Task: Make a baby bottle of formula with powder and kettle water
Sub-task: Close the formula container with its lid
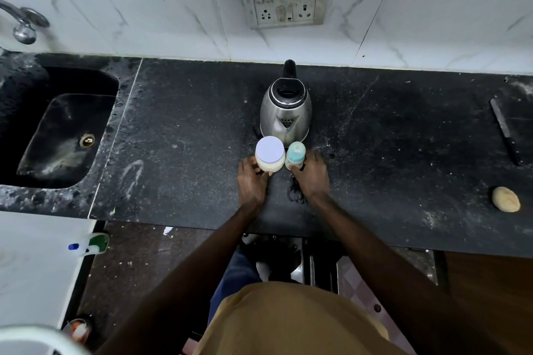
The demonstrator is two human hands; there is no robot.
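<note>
Before the kettle [285, 109], hands grip powder jar [270, 158] and capped bottle [295, 155].

A dark speckled black stone counter [187, 135] is showing white scuffs. At its twelve o'clock, white grey-veined marble tiles [173, 8] are gleaming. A silver steel kettle with black lid and handle [286, 108] is shining at centre; a pale lilac-lidded jar of cream powder [270, 157] and teal-capped baby bottle [296, 155] are sitting at its six o'clock. A tan round lump [506, 199] is lying at three o'clock.

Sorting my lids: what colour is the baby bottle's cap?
Pale teal, seen in the head view on the baby bottle's cap.
</note>
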